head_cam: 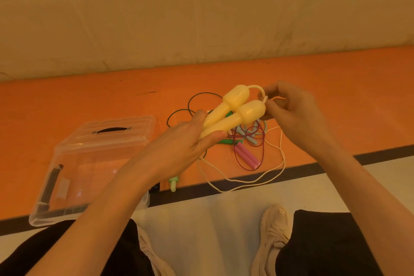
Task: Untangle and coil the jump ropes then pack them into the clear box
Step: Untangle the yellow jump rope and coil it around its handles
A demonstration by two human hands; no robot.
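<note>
My left hand (188,139) grips the two yellow jump-rope handles (235,111) side by side, lifted above the floor. My right hand (289,107) pinches the cream cord where it leaves the handle tops. The rest of that cream cord (264,175) hangs down in loose loops on the orange floor. Beneath the handles lies a tangle of other ropes: pink handles (247,157) with a dark red cord, green handles (226,141) with a dark green cord (195,101), and pale blue handles (248,138). The clear box (67,163) stands at the left with its lid on.
A pale green handle (173,182) lies near the black floor line by the box. My knees in dark trousers and beige shoes (275,228) fill the bottom of the view. A wall runs along the back.
</note>
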